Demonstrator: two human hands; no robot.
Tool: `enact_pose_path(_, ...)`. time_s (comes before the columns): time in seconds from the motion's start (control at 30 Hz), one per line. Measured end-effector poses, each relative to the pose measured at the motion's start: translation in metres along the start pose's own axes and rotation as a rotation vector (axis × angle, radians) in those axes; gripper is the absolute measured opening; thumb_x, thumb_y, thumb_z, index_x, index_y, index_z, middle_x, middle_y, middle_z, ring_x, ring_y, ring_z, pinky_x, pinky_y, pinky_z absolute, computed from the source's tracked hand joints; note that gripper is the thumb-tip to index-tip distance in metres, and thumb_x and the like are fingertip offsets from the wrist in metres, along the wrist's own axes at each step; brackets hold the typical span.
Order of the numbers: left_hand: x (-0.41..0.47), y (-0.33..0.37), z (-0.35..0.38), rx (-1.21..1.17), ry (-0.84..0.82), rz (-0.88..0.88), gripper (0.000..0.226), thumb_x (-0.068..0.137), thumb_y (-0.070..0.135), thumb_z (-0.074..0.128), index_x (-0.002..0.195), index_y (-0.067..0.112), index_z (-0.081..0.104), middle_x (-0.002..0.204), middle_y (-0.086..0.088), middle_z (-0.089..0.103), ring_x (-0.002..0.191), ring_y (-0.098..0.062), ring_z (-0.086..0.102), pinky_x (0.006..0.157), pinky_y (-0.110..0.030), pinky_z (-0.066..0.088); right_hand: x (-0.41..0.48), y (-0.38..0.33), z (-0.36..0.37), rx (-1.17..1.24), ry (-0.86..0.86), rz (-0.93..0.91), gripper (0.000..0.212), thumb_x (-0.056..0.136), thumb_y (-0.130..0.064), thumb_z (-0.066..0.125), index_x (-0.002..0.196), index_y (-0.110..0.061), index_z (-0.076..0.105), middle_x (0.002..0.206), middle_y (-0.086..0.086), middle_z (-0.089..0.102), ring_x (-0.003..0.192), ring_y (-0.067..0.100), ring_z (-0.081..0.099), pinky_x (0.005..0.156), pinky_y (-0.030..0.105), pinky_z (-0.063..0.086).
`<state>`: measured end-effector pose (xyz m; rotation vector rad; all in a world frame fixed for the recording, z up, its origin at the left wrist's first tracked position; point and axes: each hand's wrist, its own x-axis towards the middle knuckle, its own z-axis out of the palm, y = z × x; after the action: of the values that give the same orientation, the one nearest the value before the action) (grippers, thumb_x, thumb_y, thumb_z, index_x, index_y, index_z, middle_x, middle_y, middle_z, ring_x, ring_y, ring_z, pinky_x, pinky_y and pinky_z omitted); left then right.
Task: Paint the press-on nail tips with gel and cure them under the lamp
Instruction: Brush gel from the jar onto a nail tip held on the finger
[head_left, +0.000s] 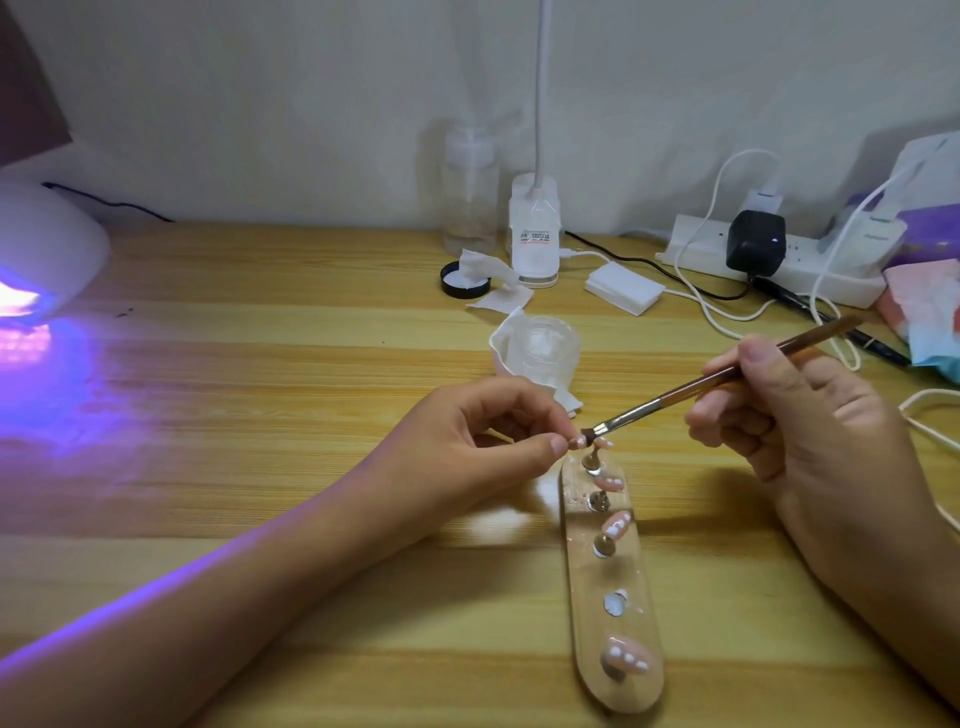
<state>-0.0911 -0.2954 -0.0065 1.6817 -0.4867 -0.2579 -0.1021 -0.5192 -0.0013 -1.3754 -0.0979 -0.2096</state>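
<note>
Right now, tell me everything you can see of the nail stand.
The stand is a long, round-ended strip, clear-looking with whitish smears, lying flat on the table, its length running away from the camera. A row of small metal pegs stands along it; several carry pink, white-dotted tips, one round spot is bare. Neither hand plainly touches it; the left hand pinches a tip over its far end.

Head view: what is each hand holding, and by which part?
The right hand grips the brush around the middle of its handle. The left hand pinches a nail tip by one end, between thumb and forefinger.
</note>
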Motion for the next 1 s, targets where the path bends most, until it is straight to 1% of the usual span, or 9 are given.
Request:
enact_pose_path(0.1, 0.0, -0.001, 0.0, 0.004, 0.003, 0.0, 0.016, 0.08, 0.019, 0.066, 0.077, 0.032, 0.072, 0.077, 0.009, 0.065, 0.07, 0.001, 0.056, 0.064, -0.009, 0.043, 0.001, 0.0, -0.002, -0.023, 0.035, -0.015, 0.026, 0.082, -0.038, 0.062, 0.083, -0.013, 0.067, 0.063, 0.006, 0.07, 0.057, 0.014, 0.066, 0.059, 0.02, 0.055)
enact_pose_path(0.2, 0.0, -0.001, 0.0, -0.002, -0.001, 0.0, 0.017, 0.081, 0.018, 0.066, 0.076, 0.033, 0.072, 0.076, 0.012, 0.065, 0.07, 0.002, 0.056, 0.064, -0.009, 0.043, 0.0, -0.001, -0.003, 0.022, 0.035, -0.033, 0.023, 0.082, -0.039, 0.062, 0.077, -0.019, 0.072, 0.062, 0.005, 0.069, 0.056, 0.013, 0.065, 0.059, 0.019, 0.054)
enact_pose_path(0.3, 0.0, -0.001, 0.0, 0.009, -0.002, -0.004, 0.017, 0.081, 0.019, 0.066, 0.076, 0.034, 0.072, 0.075, 0.014, 0.065, 0.069, 0.003, 0.056, 0.065, -0.009, 0.043, -0.002, -0.002, 0.0, 0.038, -0.016, -0.01, 0.024, 0.078, -0.042, 0.063, 0.074, -0.021, 0.073, 0.06, 0.005, 0.068, 0.054, 0.012, 0.065, 0.057, 0.019, 0.054)
enact_pose_path(0.43, 0.0, -0.001, -0.001, 0.018, 0.0, 0.0, 0.015, 0.081, 0.019, 0.067, 0.077, 0.033, 0.072, 0.075, 0.015, 0.065, 0.07, 0.004, 0.057, 0.065, -0.008, 0.043, 0.0, 0.0, 0.001, -0.003, 0.012, 0.036, 0.03, 0.073, -0.045, 0.066, 0.076, -0.015, 0.07, 0.06, 0.006, 0.069, 0.054, 0.012, 0.065, 0.056, 0.019, 0.054)
enact_pose_path(0.5, -0.001, -0.001, -0.001, 0.004, -0.001, 0.009, 0.017, 0.082, 0.017, 0.067, 0.076, 0.033, 0.072, 0.074, 0.015, 0.065, 0.07, 0.003, 0.057, 0.065, -0.008, 0.042, 0.002, 0.0, -0.002, -0.018, 0.05, 0.042, 0.033, 0.075, -0.043, 0.065, 0.081, -0.01, 0.065, 0.061, 0.005, 0.07, 0.055, 0.011, 0.065, 0.056, 0.018, 0.054)
enact_pose_path(0.67, -0.002, 0.0, -0.002, -0.103, 0.026, 0.036, 0.017, 0.084, 0.013, 0.067, 0.082, 0.028, 0.076, 0.073, 0.016, 0.068, 0.067, 0.002, 0.059, 0.067, -0.008, 0.045, 0.005, 0.0, -0.006, 0.057, 0.088, 0.037, 0.024, 0.082, -0.036, 0.061, 0.083, -0.012, 0.064, 0.062, 0.002, 0.069, 0.059, 0.008, 0.066, 0.06, 0.018, 0.055)
enact_pose_path(0.77, -0.003, 0.001, -0.003, -0.184, 0.077, 0.042, 0.012, 0.08, 0.014, 0.073, 0.086, 0.023, 0.077, 0.077, 0.01, 0.072, 0.07, -0.002, 0.063, 0.071, -0.012, 0.049, 0.007, 0.0, -0.007, 0.102, 0.103, 0.043, 0.023, 0.084, -0.034, 0.059, 0.085, -0.011, 0.062, 0.061, 0.001, 0.068, 0.059, 0.006, 0.066, 0.06, 0.018, 0.054)
enact_pose_path(0.9, -0.012, 0.006, -0.003, -0.138, 0.109, 0.159, 0.011, 0.08, 0.017, 0.073, 0.091, 0.019, 0.076, 0.087, 0.003, 0.075, 0.078, -0.004, 0.067, 0.071, -0.015, 0.051, 0.007, 0.0, -0.008, 0.122, 0.108, 0.041, 0.024, 0.085, -0.033, 0.059, 0.088, -0.01, 0.062, 0.06, 0.001, 0.068, 0.06, 0.007, 0.066, 0.061, 0.018, 0.054)
enact_pose_path(1.0, -0.02, 0.012, -0.002, 0.087, 0.039, 0.356, 0.01, 0.084, 0.012, 0.071, 0.091, 0.017, 0.076, 0.089, 0.007, 0.074, 0.083, -0.011, 0.07, 0.073, -0.02, 0.053, 0.007, 0.0, -0.007, 0.133, 0.095, 0.028, 0.023, 0.086, -0.033, 0.058, 0.086, -0.01, 0.063, 0.06, 0.0, 0.067, 0.059, 0.006, 0.065, 0.061, 0.018, 0.054)
